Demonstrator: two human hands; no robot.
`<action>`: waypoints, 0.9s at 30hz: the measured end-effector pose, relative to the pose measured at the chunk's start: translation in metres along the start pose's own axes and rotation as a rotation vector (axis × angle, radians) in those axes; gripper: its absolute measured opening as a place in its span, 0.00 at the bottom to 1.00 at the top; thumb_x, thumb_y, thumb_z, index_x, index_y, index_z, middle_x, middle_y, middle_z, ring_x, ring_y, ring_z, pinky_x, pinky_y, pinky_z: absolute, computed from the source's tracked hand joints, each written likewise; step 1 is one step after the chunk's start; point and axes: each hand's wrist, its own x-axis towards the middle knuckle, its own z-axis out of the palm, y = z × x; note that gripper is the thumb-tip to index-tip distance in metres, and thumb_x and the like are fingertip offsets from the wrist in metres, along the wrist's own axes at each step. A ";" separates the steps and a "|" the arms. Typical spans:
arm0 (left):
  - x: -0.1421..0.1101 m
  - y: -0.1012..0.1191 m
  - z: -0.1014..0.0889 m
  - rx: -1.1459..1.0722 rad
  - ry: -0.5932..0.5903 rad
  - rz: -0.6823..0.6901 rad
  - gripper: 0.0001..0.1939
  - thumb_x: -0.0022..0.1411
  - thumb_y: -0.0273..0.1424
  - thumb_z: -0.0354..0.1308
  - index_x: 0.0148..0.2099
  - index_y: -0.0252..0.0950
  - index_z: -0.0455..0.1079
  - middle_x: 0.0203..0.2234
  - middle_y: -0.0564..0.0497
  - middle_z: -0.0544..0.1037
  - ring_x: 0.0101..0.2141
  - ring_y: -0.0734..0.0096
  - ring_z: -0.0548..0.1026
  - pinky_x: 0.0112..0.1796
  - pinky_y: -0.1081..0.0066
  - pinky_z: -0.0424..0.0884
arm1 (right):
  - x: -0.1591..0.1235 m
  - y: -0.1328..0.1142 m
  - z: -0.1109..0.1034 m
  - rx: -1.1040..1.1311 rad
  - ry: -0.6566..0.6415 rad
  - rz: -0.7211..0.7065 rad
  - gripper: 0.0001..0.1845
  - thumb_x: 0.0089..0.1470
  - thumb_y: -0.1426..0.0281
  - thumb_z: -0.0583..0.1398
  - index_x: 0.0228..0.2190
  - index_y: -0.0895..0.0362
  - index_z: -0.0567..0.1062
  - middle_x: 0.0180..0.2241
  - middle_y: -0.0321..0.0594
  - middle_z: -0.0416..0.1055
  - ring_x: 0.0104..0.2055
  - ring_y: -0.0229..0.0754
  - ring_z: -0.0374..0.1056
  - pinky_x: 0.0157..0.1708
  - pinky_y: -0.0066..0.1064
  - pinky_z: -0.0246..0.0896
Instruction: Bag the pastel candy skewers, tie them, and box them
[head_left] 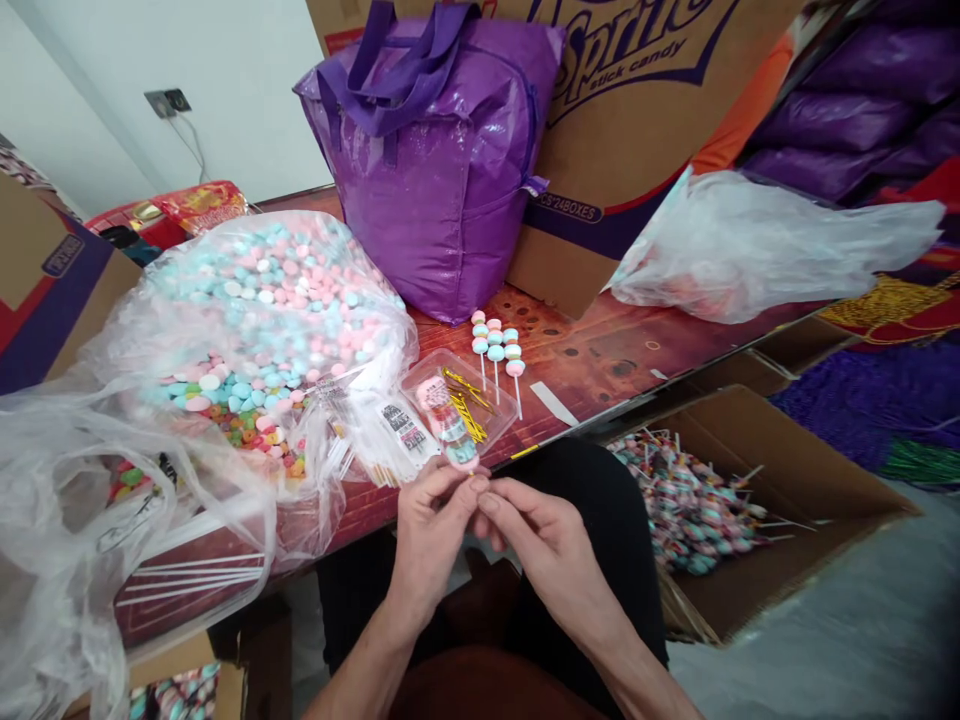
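A candy stick in a clear printed wrapper (452, 428), with pink and blue pieces inside, points up and away from me. My left hand (437, 520) pinches its lower end, where the wrapper is gathered. At the same spot the thumb and forefinger of my right hand (536, 535) press together. A speck of gold, seemingly a twist tie, shows between the fingertips; most of it is hidden. Just beyond the hands, a clear plastic tray (501, 392) holds gold twist ties (471, 418). Three unwrapped candy sticks (496, 340) lie behind it.
A large clear bag of loose pink and blue candies (277, 270) stands at left. Near it are printed wrappers (394, 440) and white sticks (191, 580). A purple bag (442, 170) stands behind. Lower right, an open carton (810, 510) holds wrapped candy sticks.
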 end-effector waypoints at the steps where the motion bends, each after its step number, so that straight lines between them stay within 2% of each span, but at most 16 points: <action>1: 0.002 -0.002 -0.001 0.077 -0.035 0.039 0.09 0.62 0.35 0.62 0.36 0.38 0.82 0.33 0.46 0.79 0.36 0.64 0.75 0.40 0.67 0.70 | -0.005 0.004 -0.005 0.067 0.026 0.030 0.16 0.57 0.60 0.64 0.23 0.57 0.76 0.20 0.35 0.66 0.21 0.34 0.57 0.21 0.27 0.53; 3: 0.011 -0.006 -0.009 0.233 -0.030 0.128 0.09 0.63 0.34 0.60 0.38 0.39 0.82 0.35 0.44 0.79 0.39 0.61 0.75 0.44 0.65 0.68 | -0.014 0.012 -0.020 0.258 0.143 0.075 0.14 0.54 0.60 0.67 0.25 0.57 0.79 0.18 0.33 0.62 0.20 0.32 0.53 0.19 0.26 0.49; 5: 0.023 -0.012 -0.021 0.414 0.151 0.236 0.08 0.59 0.31 0.65 0.42 0.42 0.81 0.39 0.44 0.78 0.45 0.58 0.73 0.49 0.63 0.65 | -0.020 0.020 -0.044 0.458 0.315 0.092 0.13 0.49 0.60 0.70 0.27 0.57 0.80 0.18 0.30 0.58 0.19 0.31 0.49 0.18 0.25 0.48; 6: 0.030 -0.015 -0.028 0.520 0.239 0.270 0.11 0.54 0.30 0.68 0.42 0.43 0.81 0.40 0.44 0.77 0.46 0.56 0.71 0.50 0.62 0.63 | -0.022 0.023 -0.058 0.531 0.407 0.092 0.13 0.47 0.60 0.71 0.27 0.56 0.80 0.18 0.30 0.57 0.19 0.30 0.49 0.18 0.25 0.49; 8: 0.044 -0.022 -0.040 0.663 0.360 0.300 0.13 0.49 0.28 0.71 0.40 0.42 0.80 0.37 0.45 0.74 0.43 0.55 0.70 0.49 0.60 0.63 | -0.023 0.027 -0.085 0.614 0.555 0.089 0.14 0.43 0.60 0.73 0.29 0.56 0.81 0.21 0.31 0.59 0.19 0.29 0.48 0.18 0.25 0.50; 11: 0.059 -0.032 -0.050 0.810 0.330 0.295 0.03 0.53 0.27 0.66 0.30 0.40 0.76 0.32 0.47 0.73 0.39 0.57 0.69 0.45 0.61 0.63 | -0.022 0.025 -0.104 0.599 0.648 0.073 0.16 0.42 0.60 0.73 0.33 0.57 0.82 0.25 0.32 0.63 0.20 0.28 0.51 0.19 0.24 0.52; 12: 0.061 -0.033 -0.052 0.836 0.312 0.289 0.05 0.56 0.27 0.63 0.28 0.40 0.74 0.30 0.48 0.73 0.37 0.59 0.69 0.43 0.62 0.64 | -0.021 0.024 -0.102 0.568 0.647 0.063 0.16 0.43 0.61 0.72 0.33 0.57 0.82 0.25 0.33 0.64 0.20 0.28 0.52 0.19 0.24 0.52; 15: 0.060 -0.034 -0.054 0.733 0.332 0.273 0.07 0.59 0.30 0.61 0.28 0.38 0.71 0.27 0.52 0.71 0.30 0.67 0.68 0.36 0.67 0.64 | -0.016 0.019 -0.075 0.420 0.557 0.027 0.14 0.46 0.61 0.71 0.33 0.57 0.82 0.23 0.34 0.66 0.21 0.31 0.55 0.20 0.25 0.53; 18: 0.047 -0.026 -0.054 0.456 0.413 0.253 0.09 0.59 0.36 0.64 0.31 0.37 0.72 0.25 0.54 0.70 0.27 0.72 0.65 0.32 0.71 0.63 | -0.008 0.021 -0.032 0.194 0.345 0.031 0.14 0.53 0.59 0.66 0.34 0.57 0.81 0.24 0.38 0.70 0.23 0.35 0.60 0.21 0.27 0.55; 20: 0.035 -0.018 -0.049 0.286 0.433 0.230 0.10 0.58 0.38 0.65 0.33 0.36 0.72 0.25 0.55 0.70 0.27 0.73 0.66 0.32 0.72 0.64 | 0.001 0.024 -0.004 0.088 0.223 0.048 0.14 0.53 0.60 0.65 0.36 0.57 0.80 0.28 0.40 0.73 0.26 0.37 0.63 0.24 0.28 0.59; 23: 0.021 -0.006 -0.039 0.114 0.386 0.196 0.11 0.57 0.38 0.67 0.33 0.36 0.73 0.26 0.55 0.72 0.28 0.74 0.68 0.33 0.74 0.65 | 0.017 0.027 0.027 0.077 0.156 0.033 0.14 0.48 0.63 0.68 0.37 0.57 0.79 0.30 0.37 0.73 0.28 0.37 0.64 0.28 0.28 0.62; 25: 0.015 -0.003 -0.032 0.068 0.376 0.196 0.11 0.56 0.38 0.68 0.33 0.36 0.73 0.27 0.54 0.73 0.29 0.74 0.69 0.34 0.74 0.66 | 0.026 0.027 0.038 0.126 0.136 0.018 0.09 0.49 0.64 0.67 0.30 0.57 0.77 0.25 0.33 0.69 0.25 0.35 0.59 0.26 0.27 0.59; 27: 0.011 -0.004 -0.027 0.026 0.423 0.206 0.12 0.56 0.39 0.68 0.35 0.36 0.74 0.29 0.54 0.74 0.31 0.74 0.70 0.35 0.75 0.67 | 0.033 0.025 0.042 0.160 0.144 -0.014 0.10 0.51 0.65 0.65 0.24 0.57 0.73 0.20 0.30 0.63 0.23 0.33 0.55 0.24 0.26 0.55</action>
